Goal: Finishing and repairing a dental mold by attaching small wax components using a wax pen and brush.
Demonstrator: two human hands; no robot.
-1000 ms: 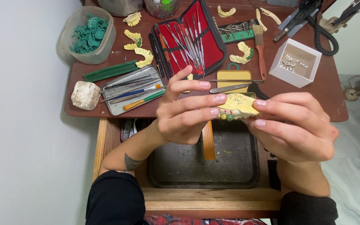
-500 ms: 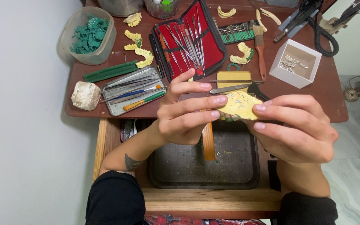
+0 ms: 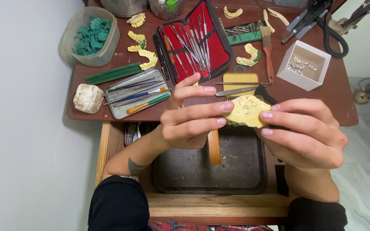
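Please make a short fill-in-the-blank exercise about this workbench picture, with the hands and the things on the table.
1. Both hands, the left hand and the right hand, hold one pale ____ dental cast between them.
2. The open instrument case has a ____ lining.
3. The clear tub at the table's far left corner holds ____ pieces.
4. The small white box stands on the ____ side of the table.

Missing words: yellow; red; green; right
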